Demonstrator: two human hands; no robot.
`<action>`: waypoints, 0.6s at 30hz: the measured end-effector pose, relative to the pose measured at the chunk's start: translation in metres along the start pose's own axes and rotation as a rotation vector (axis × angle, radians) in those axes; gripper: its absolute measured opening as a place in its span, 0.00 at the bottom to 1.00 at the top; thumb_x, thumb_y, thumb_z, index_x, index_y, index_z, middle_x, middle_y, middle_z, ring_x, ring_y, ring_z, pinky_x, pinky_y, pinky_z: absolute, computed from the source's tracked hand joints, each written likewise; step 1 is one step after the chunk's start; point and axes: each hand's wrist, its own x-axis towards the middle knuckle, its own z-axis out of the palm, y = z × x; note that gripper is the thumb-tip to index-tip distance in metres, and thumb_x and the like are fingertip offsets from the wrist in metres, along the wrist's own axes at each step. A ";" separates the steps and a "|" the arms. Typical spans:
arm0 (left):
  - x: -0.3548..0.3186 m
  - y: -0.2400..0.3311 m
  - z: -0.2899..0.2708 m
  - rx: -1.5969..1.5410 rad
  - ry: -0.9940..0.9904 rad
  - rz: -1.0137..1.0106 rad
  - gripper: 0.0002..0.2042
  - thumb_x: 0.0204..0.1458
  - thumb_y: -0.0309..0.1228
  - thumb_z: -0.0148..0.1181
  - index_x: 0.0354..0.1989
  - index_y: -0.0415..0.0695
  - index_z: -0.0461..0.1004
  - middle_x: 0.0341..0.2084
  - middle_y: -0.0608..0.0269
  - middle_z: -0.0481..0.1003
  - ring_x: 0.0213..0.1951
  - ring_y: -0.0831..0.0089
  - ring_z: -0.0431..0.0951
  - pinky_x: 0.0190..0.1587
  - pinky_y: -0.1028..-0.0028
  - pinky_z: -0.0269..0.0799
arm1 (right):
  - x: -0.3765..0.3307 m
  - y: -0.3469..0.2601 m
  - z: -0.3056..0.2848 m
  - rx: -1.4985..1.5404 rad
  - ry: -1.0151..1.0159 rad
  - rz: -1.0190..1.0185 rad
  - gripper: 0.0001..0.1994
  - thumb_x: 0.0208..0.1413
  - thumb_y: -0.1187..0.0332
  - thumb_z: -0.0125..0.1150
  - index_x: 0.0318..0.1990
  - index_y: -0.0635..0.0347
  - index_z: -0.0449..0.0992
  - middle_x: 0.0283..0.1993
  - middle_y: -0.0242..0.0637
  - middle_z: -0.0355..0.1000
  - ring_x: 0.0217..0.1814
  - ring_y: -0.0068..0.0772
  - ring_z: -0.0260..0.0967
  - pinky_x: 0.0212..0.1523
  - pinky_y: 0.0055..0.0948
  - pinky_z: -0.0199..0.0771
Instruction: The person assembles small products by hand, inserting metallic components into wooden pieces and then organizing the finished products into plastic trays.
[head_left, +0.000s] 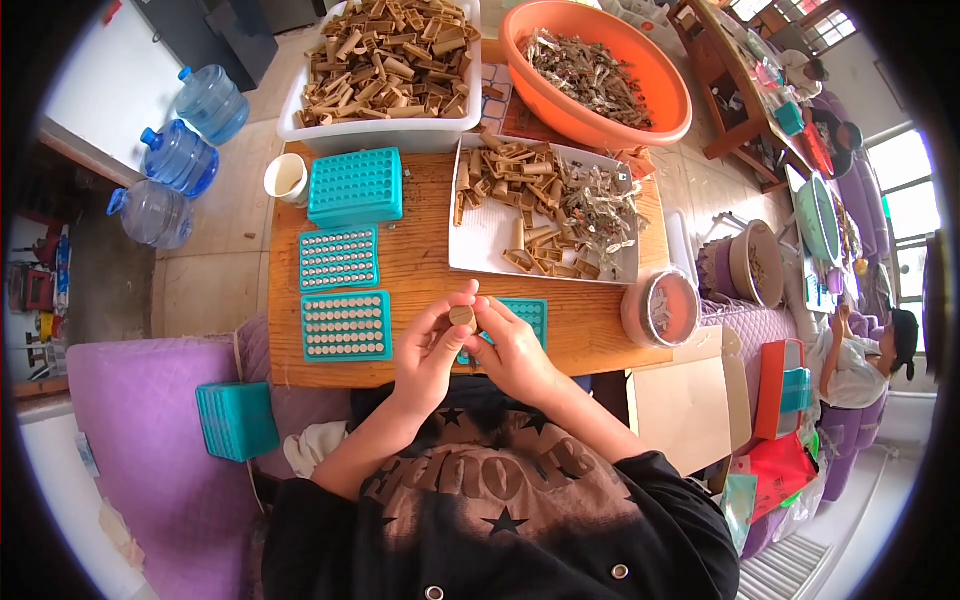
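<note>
Above the near edge of the table, my left hand point(422, 352) and my right hand point(512, 348) meet, fingers closed round a small tan cylinder point(462, 316). Its round end faces up; the fingers hide the rest. Partly covered by my right hand is a teal holed tray point(535, 318). To the left lies a teal tray filled with tan round-topped pieces point(347, 327), and beyond it another with silver-tipped pieces point(339, 257). A shallow white box point(485, 240) ahead of my hands holds curved tan plastic pieces point(520, 180) and small clear-wrapped parts point(600, 205).
At the back stand a white bin point(400, 132) heaped with tan pieces and an orange basin point(660, 110) of wrapped parts. Stacked teal trays point(356, 186) and a white cup point(288, 180) are at left. A pink-rimmed tub point(662, 308) sits right. Another person point(855, 355) sits farther right.
</note>
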 end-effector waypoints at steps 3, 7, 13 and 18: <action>0.005 0.012 0.003 0.030 -0.064 -0.082 0.16 0.55 0.23 0.54 0.52 0.35 0.66 0.54 0.52 0.66 0.52 0.74 0.69 0.51 0.76 0.68 | -0.003 0.000 0.003 -0.048 0.125 -0.057 0.21 0.45 0.77 0.61 0.49 0.68 0.65 0.43 0.49 0.67 0.43 0.55 0.65 0.42 0.39 0.69; 0.008 0.018 -0.003 0.094 -0.089 -0.079 0.17 0.54 0.22 0.55 0.52 0.35 0.66 0.52 0.52 0.69 0.50 0.74 0.71 0.49 0.77 0.69 | 0.003 -0.007 -0.023 -0.147 -0.018 -0.115 0.22 0.46 0.74 0.62 0.51 0.68 0.65 0.45 0.49 0.67 0.46 0.54 0.65 0.46 0.39 0.68; -0.001 0.014 0.004 0.394 -0.034 0.029 0.17 0.49 0.16 0.58 0.49 0.38 0.70 0.40 0.58 0.76 0.39 0.75 0.77 0.40 0.78 0.73 | 0.009 -0.024 -0.028 0.124 0.027 -0.118 0.24 0.47 0.73 0.63 0.54 0.64 0.66 0.52 0.48 0.67 0.53 0.44 0.67 0.51 0.34 0.69; -0.004 -0.001 0.012 0.779 0.107 0.243 0.20 0.43 0.15 0.59 0.48 0.38 0.71 0.27 0.53 0.75 0.28 0.69 0.77 0.31 0.75 0.72 | 0.005 -0.013 -0.003 0.078 0.145 -0.067 0.22 0.45 0.78 0.63 0.51 0.64 0.68 0.45 0.45 0.72 0.43 0.40 0.72 0.42 0.30 0.74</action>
